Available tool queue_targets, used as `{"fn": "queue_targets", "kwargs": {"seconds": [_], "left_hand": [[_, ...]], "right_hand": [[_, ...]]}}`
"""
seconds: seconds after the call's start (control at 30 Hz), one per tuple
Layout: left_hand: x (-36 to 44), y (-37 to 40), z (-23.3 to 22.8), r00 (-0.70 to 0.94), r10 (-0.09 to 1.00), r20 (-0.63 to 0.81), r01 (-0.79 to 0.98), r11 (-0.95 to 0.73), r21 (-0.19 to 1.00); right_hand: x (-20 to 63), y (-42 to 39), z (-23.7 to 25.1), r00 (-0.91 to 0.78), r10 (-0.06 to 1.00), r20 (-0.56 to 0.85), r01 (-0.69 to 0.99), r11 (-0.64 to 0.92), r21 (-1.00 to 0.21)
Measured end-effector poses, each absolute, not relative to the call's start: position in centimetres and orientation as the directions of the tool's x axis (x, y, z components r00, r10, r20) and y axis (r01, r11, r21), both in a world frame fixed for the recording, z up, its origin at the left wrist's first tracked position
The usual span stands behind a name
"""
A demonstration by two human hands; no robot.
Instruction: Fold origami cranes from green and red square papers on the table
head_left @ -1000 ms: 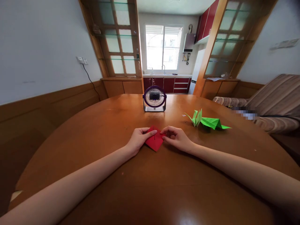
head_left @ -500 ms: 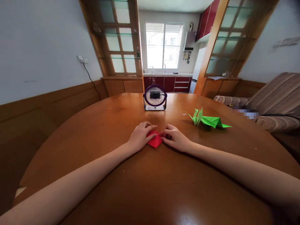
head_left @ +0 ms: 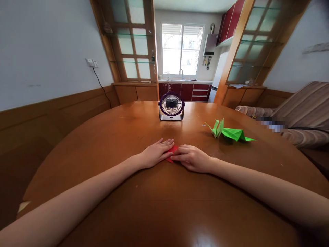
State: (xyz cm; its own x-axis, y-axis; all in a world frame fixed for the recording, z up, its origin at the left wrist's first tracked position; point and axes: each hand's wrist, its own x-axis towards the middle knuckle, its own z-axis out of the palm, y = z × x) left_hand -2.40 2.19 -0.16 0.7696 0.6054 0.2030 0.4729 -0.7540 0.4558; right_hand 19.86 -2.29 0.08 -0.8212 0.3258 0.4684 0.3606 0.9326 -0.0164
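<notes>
A broad round wooden counter (head_left: 108, 144) carries everything. Near its far edge stands a small purple fan (head_left: 171, 106), facing the viewer. Toward the right edge lies a green folded paper figure (head_left: 231, 132). At mid-counter the left hand (head_left: 156, 154) lies flat, fingers spread, on a red folded paper (head_left: 171, 153); the right hand (head_left: 191, 157), its grip seemingly pressed together, pins the paper's other side, mostly hiding it.

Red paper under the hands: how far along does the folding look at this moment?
Done: a green paper crane lies finished on the table, right of the fan. In hand: the left hand and right hand press flat on the red paper, mostly hidden. Left: it is a flat packet, with no wings or neck showing.
</notes>
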Motion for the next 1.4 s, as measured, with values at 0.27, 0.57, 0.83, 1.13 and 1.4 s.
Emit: {"fn": "queue_targets", "kwargs": {"seconds": [0.27,0.57,0.83,1.13,1.4], "left_hand": [[-2.7,2.0,0.7,0.818,0.575,0.002,0.556,-0.793,0.248],[-2.4,1.4,1.3,0.788,0.605,-0.113,0.616,-0.777,0.134],[-3.2,2.8,1.9,0.839,0.512,-0.186,0.544,-0.802,0.248],[-3.2,2.4,2.0,0.830,0.531,-0.171,0.558,-0.779,0.285],[-2.3,1.2,2.5,0.756,0.617,-0.220,0.655,-0.701,0.282]], "right_hand": [[19.7,-2.6,0.4,-0.875,0.242,0.420,0.290,0.955,0.054],[19.3,-3.0,1.0,-0.939,0.161,0.305,0.237,0.944,0.231],[20.6,-2.9,0.2,-0.883,0.219,0.415,0.278,0.956,0.088],[20.7,-2.4,0.3,-0.820,0.367,0.439,0.397,0.917,-0.025],[20.4,-2.4,0.6,-0.851,0.346,0.396,0.407,0.910,0.080]]}}
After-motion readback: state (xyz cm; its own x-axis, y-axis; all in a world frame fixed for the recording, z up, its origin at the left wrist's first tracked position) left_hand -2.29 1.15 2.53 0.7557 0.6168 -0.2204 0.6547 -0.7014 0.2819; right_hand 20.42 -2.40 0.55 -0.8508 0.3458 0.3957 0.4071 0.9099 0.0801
